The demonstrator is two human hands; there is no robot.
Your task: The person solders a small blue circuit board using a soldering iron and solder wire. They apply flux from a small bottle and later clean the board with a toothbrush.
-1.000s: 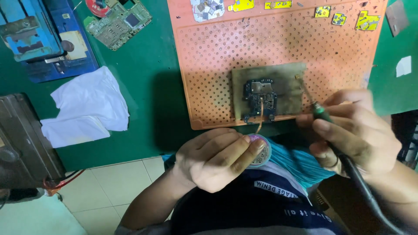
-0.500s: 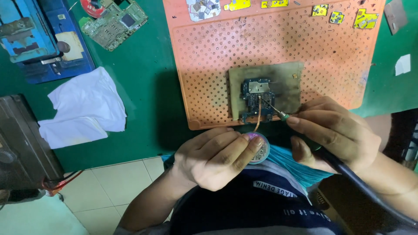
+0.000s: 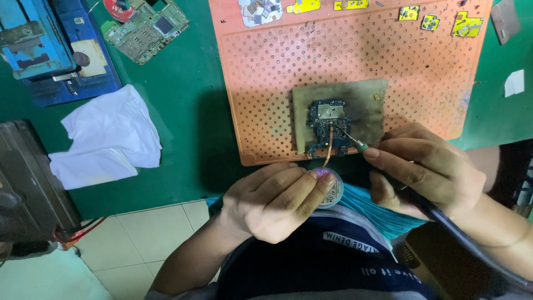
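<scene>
Copper braid (image 3: 327,145) runs from the small round spool (image 3: 332,191) up onto the blue circuit board (image 3: 328,128), which sits mid-frame on a brownish pad (image 3: 363,105) over the orange perforated mat (image 3: 266,72). Our left hand (image 3: 277,203), lower centre, is curled nearly closed, fingers and thumb pinching the spool, so it grips the braid supply just below the board's lower edge. Our right hand (image 3: 425,169), lower right, is wrapped in a pen-like grip around the soldering iron (image 3: 355,143), whose tip touches the board right beside the braid's upper end; its cable trails off to the lower right corner. So the board lies just above both hands, close to the fingertips but untouched by skin. Risks, as we judge them: heat held too long on one spot could lift a pad or scorch nearby parts; the braid conducts heat, and the left fingers could get burned if they creep up the strip; pulling the braid while solder is cold could tear a trace; the board seems only resting on the pad, so a sideways push from the tip may slide it. Elsewhere: a white cloth (image 3: 111,139) at left, a green circuit board (image 3: 147,25) upper left, a blue fixture (image 3: 50,50) in the far upper left corner, yellow parts (image 3: 466,22) along the top edge.
</scene>
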